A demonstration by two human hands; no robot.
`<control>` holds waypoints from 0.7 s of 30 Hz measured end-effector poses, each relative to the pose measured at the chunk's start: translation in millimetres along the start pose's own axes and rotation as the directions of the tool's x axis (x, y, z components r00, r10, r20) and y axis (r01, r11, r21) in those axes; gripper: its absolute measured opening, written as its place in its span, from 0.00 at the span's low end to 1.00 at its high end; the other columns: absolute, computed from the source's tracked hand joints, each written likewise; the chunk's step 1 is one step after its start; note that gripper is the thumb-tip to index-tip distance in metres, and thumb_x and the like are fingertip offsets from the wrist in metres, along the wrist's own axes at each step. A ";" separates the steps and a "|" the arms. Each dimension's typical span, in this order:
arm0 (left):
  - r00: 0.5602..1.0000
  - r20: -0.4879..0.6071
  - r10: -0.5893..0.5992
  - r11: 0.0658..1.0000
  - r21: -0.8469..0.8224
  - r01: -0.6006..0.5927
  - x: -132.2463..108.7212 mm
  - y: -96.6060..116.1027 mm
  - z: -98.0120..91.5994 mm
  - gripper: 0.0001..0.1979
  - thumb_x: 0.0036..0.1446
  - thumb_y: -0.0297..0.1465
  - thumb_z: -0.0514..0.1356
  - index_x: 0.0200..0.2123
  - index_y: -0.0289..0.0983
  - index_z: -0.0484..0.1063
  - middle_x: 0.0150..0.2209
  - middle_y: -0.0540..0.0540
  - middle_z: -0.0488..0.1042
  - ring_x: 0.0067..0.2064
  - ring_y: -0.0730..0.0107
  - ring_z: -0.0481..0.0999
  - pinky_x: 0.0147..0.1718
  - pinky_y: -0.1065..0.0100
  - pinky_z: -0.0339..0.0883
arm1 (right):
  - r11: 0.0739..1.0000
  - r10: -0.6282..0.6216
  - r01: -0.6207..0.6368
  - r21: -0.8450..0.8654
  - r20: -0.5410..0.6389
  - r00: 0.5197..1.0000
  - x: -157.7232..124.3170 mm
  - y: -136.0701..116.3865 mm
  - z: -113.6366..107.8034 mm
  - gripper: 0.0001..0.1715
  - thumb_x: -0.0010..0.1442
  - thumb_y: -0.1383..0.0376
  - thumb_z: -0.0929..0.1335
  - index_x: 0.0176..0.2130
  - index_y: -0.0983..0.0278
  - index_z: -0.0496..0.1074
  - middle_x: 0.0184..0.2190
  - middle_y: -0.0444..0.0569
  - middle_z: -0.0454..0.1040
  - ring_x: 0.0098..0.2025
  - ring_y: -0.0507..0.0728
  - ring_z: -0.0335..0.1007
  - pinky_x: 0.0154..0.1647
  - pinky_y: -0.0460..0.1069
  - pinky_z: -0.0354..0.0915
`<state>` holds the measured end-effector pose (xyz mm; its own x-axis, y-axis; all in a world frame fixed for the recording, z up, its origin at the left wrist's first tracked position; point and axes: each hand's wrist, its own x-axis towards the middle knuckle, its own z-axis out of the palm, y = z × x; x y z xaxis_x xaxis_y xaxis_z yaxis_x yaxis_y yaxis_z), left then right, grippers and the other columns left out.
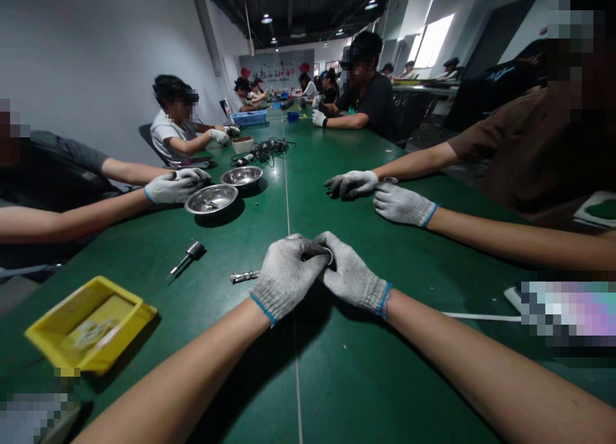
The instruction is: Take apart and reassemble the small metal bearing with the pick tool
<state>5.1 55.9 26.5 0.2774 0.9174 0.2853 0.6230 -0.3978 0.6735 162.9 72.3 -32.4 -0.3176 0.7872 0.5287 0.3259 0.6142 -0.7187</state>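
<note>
My left hand [289, 272] and my right hand [353, 274], both in white knit gloves with blue cuff edges, meet above the green table. Between their fingers is a small round metal piece [330, 256]; only its curved rim shows, and the gloves hide the rest. Both hands are closed around it. Just left of my left hand lies a shiny silver rod-like piece [244, 276], partly covered by the glove. Farther left, a metal tool with a thick cylindrical head and thin shaft [187, 261] rests on the table.
A yellow plastic bin [139, 303] with small pieces inside stands at the left. Beyond it are two steel bowls [226, 199] [242, 178] and a heap of black cables [272, 149]. Gloved co-workers sit along both sides; one's hands [404, 203] are close at right.
</note>
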 end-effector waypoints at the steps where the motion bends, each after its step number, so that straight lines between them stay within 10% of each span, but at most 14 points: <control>1: 1.000 -0.009 -0.018 1.000 -0.007 0.018 -0.8 1.4 0.2 0.05 0.59 0.25 0.68 0.33 0.39 0.85 0.31 0.50 0.81 0.35 0.67 0.81 0.37 0.67 0.71 | 1.000 -0.007 0.007 -0.003 -0.002 1.000 0.0 0.2 -0.1 0.14 0.52 0.73 0.65 0.39 0.59 0.64 0.33 0.45 0.74 0.35 0.58 0.72 0.38 0.51 0.66; 21: 0.988 -0.099 -0.118 0.989 -0.103 0.108 -7.7 5.1 12.1 0.05 0.60 0.26 0.66 0.33 0.38 0.83 0.33 0.48 0.82 0.38 0.65 0.81 0.41 0.65 0.71 | 0.997 -0.019 0.018 -0.075 -0.015 1.000 -0.8 0.4 0.8 0.15 0.51 0.73 0.65 0.39 0.58 0.63 0.32 0.46 0.74 0.35 0.59 0.73 0.37 0.52 0.67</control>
<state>15.0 46.7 19.4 0.1282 0.9544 0.2695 0.5703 -0.2933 0.7673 162.6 72.0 -33.5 -0.3102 0.7758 0.5494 0.3858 0.6309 -0.6731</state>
